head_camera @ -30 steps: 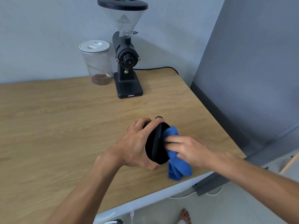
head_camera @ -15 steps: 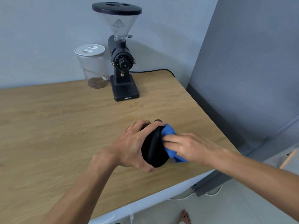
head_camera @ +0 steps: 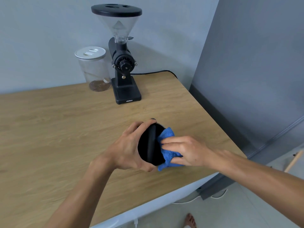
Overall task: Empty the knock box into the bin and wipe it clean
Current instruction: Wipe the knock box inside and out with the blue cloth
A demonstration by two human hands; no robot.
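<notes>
One camera sits on the person's head, looking forward and steeply down over a wooden table (head_camera: 65, 129). It is close above both forearms, which reach in from the bottom edge. The wide lens bends the table's far edge and takes in the wall behind, a coffee grinder (head_camera: 123, 63) and floor below right.

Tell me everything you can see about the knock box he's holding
The knock box is a round black container, matte like plastic or rubber, with a dark bar across its open mouth. It is tipped on its side above the wooden table, mouth towards the camera and the right. The left hand grips its outer wall; the right hand presses a blue cloth against its rim and inside. No grounds are visible inside.
</notes>
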